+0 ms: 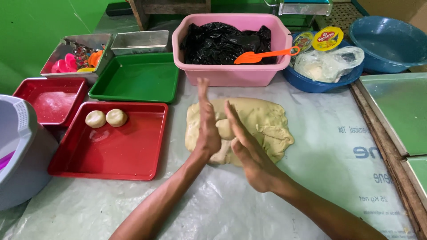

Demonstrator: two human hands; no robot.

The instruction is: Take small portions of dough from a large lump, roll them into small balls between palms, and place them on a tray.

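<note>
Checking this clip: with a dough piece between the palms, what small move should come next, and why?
Probably set the dough piece, pressed between left hand and right hand, into the red tray; two dough balls already sit there with room beside them.

The piece of dough (225, 129) between the left hand (206, 126) and right hand (249, 151) is mostly covered by the palms, so its shape cannot be determined. The grey container (18, 146) is cut off by the left edge, and the green trays (396, 111) by the right edge. The black bag (222, 42) hides the contents of the pink tub (231, 71).
</note>
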